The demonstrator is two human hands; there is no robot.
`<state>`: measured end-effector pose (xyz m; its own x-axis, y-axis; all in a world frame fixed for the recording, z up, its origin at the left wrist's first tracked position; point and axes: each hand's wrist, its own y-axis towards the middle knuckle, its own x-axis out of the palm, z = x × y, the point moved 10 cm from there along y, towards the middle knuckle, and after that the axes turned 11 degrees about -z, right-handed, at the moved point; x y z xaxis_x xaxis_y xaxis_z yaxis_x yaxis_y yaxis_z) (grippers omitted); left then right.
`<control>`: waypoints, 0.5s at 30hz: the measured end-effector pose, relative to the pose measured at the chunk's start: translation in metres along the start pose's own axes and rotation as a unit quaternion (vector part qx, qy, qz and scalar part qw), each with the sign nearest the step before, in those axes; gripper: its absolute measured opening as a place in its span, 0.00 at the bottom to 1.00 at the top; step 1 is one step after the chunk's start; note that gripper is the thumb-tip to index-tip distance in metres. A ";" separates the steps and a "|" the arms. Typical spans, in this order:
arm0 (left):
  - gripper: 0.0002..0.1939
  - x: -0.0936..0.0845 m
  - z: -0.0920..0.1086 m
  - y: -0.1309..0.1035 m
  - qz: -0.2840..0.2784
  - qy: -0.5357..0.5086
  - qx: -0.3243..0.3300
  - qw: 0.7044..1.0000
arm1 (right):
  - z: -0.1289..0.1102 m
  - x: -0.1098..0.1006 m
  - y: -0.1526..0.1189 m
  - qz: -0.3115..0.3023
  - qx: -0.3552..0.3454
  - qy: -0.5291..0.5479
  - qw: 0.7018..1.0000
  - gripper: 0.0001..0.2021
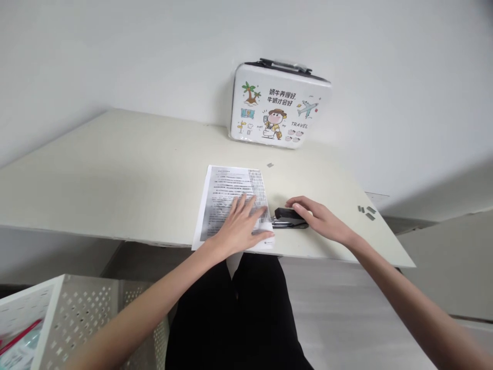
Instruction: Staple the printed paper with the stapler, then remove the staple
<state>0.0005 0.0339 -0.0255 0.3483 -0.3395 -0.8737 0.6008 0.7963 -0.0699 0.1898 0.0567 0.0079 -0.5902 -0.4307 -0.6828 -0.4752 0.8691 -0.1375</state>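
Note:
Printed paper sheets (231,180) lie near the front edge of the table. Flat on them rests my left hand (241,223), its fingers spread. To the right of the sheets is a black stapler (287,215), its front end at the right edge of the paper. My right hand (318,216) is at the rear end of the stapler, with thumb and fingers curled round it. Whether the stapler's jaw overlaps the paper is hard to make out.
A white cartoon-printed case (281,105) stands on the table (127,174) against the wall. One strip of staples (270,165) lies behind the paper, and several grey staple strips (370,216) are at the right edge. A white perforated basket (84,308) stands below left.

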 end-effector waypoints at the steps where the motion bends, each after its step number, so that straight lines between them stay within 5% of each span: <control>1: 0.41 0.000 0.000 0.001 0.000 0.001 0.000 1.000 | -0.001 0.000 0.002 0.007 -0.001 -0.005 1.000 0.22; 10: 0.41 0.009 0.016 0.008 -0.010 -0.003 0.029 1.000 | -0.001 0.000 0.015 0.057 0.021 -0.034 0.998 0.25; 15: 0.41 -0.001 0.006 0.007 -0.033 -0.024 0.039 0.998 | -0.008 0.005 0.018 0.070 0.018 -0.040 0.997 0.28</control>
<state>0.0091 0.0367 -0.0224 0.3397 -0.4149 -0.8441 0.6770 0.7309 -0.0868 0.1728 0.0685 0.0077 -0.5941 -0.2840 -0.7526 -0.3661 0.9285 -0.0613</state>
